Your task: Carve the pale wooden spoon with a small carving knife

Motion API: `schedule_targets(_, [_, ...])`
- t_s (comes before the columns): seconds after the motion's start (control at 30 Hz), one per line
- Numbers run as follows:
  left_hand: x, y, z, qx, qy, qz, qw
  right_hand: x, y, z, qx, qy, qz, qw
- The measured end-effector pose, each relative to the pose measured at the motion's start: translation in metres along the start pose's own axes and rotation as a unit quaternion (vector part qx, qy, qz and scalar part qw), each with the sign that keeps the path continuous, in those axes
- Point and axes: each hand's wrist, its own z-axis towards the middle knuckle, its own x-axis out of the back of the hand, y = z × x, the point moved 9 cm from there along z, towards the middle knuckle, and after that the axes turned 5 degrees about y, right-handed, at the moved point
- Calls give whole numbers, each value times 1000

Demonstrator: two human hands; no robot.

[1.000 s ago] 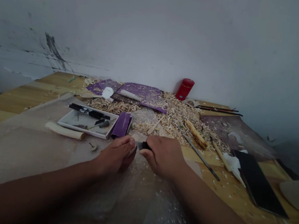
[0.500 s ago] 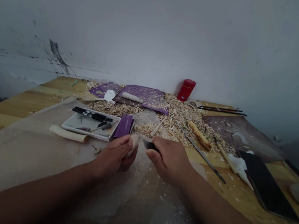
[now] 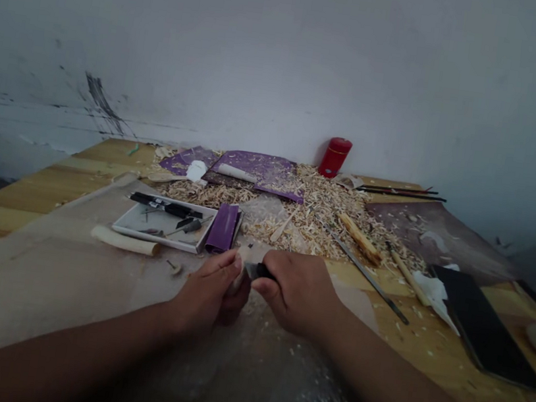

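Observation:
Pale and roughly rounded, a piece of wood sits in the closed fingers of my left hand; much of it is hidden by them. My right hand is wrapped round the black handle of a knife. The knife's short blade points left and meets, or nearly meets, the wood's right side. Both hands are above a clear plastic sheet. Just beyond my left hand stand a folded purple packet and a white tray holding small tools.
Wood shavings are heaped at the back, around purple sheets. A red canister leans near the wall. A thin metal file and a black slab lie to the right. A curved pale wood piece rests left.
My right hand has brought the knife left and slightly down, closing the gap to the wood. My left hand keeps its hold and has turned the wood slightly. The view has shifted a little.

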Motion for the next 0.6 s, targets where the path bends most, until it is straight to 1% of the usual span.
schedule_targets(0.07, [-6,-1,-5,-2,-25,-10,1000,-3,15,3,-31,-11,-13,999])
schedule_targets(0.13, [-16,2,-12,-23,-72,-5,997,-3,41,5,-104,-11,-21,994])
schedule_targets(0.2, [-22,8,-17,-43,-110,3,993,3,66,4,-174,11,-22,984])
schedule_targets(0.27, [-16,13,-15,-51,-90,-1,995,9,73,4,-187,27,-24,982])
schedule_targets(0.3, [-12,14,-12,-51,-78,1,996,11,70,4,-177,26,-23,984])
schedule_targets(0.37, [-8,15,-6,-51,-71,10,996,13,56,4,-141,16,-13,990])
schedule_targets(0.47, [-5,15,-1,-57,-75,22,995,16,31,2,-91,14,5,996])
schedule_targets(0.6, [-3,17,-1,-75,-66,20,995,13,9,0,-40,2,26,999])
